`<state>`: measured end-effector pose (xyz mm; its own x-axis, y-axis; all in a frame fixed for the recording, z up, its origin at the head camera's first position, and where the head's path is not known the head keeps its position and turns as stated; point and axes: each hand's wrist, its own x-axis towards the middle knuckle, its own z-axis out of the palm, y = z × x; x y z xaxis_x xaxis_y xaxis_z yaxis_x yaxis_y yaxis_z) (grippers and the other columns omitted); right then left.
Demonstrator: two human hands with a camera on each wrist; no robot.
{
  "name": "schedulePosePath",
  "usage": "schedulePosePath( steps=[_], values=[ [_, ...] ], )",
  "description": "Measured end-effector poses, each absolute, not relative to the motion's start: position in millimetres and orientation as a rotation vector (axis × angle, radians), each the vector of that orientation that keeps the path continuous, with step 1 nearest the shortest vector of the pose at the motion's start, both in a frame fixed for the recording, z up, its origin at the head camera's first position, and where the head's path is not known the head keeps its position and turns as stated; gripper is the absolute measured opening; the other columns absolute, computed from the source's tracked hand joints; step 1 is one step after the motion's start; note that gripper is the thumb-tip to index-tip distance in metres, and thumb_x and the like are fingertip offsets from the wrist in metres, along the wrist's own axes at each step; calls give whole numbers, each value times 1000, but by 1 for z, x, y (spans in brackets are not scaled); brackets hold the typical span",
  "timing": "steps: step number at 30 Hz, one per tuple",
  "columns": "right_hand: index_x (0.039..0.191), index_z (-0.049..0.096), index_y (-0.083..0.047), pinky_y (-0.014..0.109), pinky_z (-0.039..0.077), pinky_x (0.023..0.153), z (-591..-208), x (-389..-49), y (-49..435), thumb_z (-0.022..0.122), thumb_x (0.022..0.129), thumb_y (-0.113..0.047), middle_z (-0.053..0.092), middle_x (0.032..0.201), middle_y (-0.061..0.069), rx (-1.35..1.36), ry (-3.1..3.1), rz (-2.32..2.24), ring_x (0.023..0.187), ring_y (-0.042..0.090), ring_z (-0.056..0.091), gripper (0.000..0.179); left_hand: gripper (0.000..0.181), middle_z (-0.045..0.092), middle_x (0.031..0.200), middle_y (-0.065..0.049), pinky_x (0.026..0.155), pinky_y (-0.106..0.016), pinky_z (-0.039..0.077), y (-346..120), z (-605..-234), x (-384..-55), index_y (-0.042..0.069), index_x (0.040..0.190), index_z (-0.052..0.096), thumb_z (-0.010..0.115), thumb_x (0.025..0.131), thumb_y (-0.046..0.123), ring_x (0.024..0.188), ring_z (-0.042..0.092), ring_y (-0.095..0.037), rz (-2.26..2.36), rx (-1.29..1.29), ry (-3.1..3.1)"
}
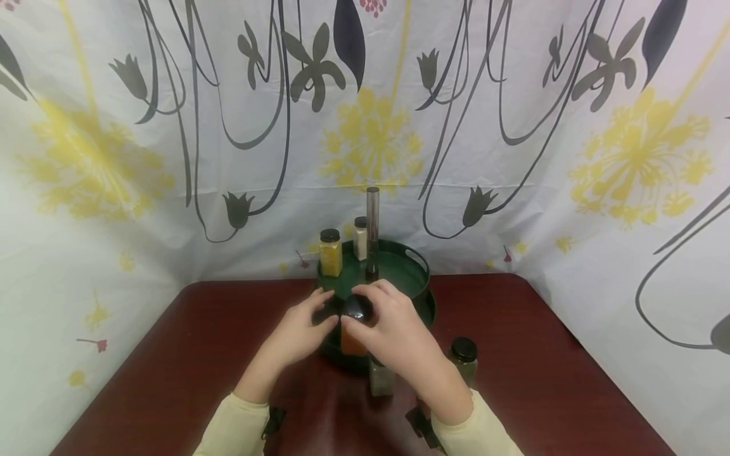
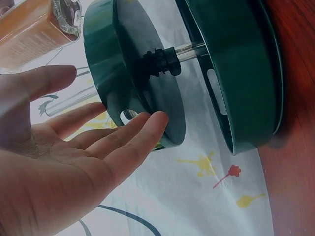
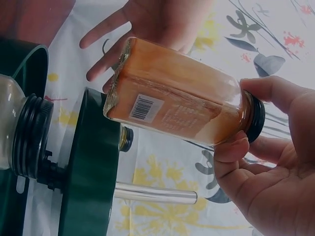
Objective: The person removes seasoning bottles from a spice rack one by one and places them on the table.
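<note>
My right hand (image 1: 396, 326) grips a square glass spice jar (image 3: 172, 93) of orange-brown powder round its black lid. A barcode label shows on the side of this jar. In the right wrist view, the jar is apart from the green upper tray (image 3: 91, 162) of a two-tier stand. My left hand (image 1: 299, 326) is beside the jar and the tray, fingers spread and nothing in its grasp. In the left wrist view, its fingertips overlap the upper tray's edge; whether they touch it is unclear. A clear post (image 3: 157, 192) rises from this tray.
On the upper tray stand a yellow spice jar (image 1: 331, 258) and a pale one (image 1: 360, 244). The lower tray (image 2: 246, 98) sits on the dark red table (image 1: 228, 354). Near my right forearm are a greyish jar (image 1: 381, 382) and a black-lidded jar (image 1: 464, 358). A patterned curtain (image 1: 513, 209) surrounds the table.
</note>
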<state>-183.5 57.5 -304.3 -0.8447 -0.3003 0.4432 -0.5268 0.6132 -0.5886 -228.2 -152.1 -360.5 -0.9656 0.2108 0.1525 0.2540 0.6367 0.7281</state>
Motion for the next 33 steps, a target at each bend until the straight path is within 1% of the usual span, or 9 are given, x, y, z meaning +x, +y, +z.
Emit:
schedulePosePath(
  steps=[4, 9, 13, 20, 27, 33],
  values=[
    [131, 73, -9, 28, 60, 78, -305, -184, 56, 83, 94, -23, 69, 118, 2, 669, -2561, 1059, 92, 10, 65, 40, 56, 30, 174, -22, 118, -65, 44, -153, -360, -228, 12, 161, 48, 61, 108, 26, 150, 49, -44, -1250, -401, -2801],
    [131, 73, -9, 31, 62, 81, -305, -185, 56, 82, 94, -23, 69, 118, 2, 672, -2564, 1055, 96, 12, 67, 40, 57, 29, 174, -23, 118, -65, 44, -153, -360, -229, 11, 161, 47, 61, 109, 26, 151, 47, -45, -1247, -410, -2803],
    [130, 73, -9, 31, 63, 81, -306, -186, 55, 82, 94, -23, 69, 118, 3, 679, -2562, 1053, 95, 12, 67, 40, 57, 29, 174, -23, 118, -65, 44, -153, -360, -228, 11, 162, 47, 61, 109, 27, 151, 48, -45, -1242, -404, -2807],
    [130, 73, -7, 35, 64, 84, -307, -186, 53, 82, 94, -22, 70, 120, 4, 685, -2565, 1044, 101, 15, 69, 40, 57, 29, 174, -23, 118, -66, 44, -152, -361, -227, 11, 162, 47, 62, 108, 27, 149, 50, -43, -1233, -395, -2807],
    [130, 73, -7, 35, 63, 84, -308, -187, 52, 82, 94, -23, 70, 121, 5, 692, -2577, 1032, 102, 17, 70, 41, 58, 29, 174, -23, 121, -66, 41, -152, -361, -227, 11, 162, 46, 62, 108, 27, 155, 41, -45, -1223, -403, -2806],
    [132, 72, -7, 36, 64, 85, -310, -188, 51, 81, 95, -24, 69, 124, 6, 703, -2598, 1039, 104, 17, 70, 42, 58, 29, 174, -24, 121, -67, 39, -152, -362, -227, 10, 162, 46, 63, 108, 25, 157, 37, -45, -1206, -419, -2806]
  ],
)
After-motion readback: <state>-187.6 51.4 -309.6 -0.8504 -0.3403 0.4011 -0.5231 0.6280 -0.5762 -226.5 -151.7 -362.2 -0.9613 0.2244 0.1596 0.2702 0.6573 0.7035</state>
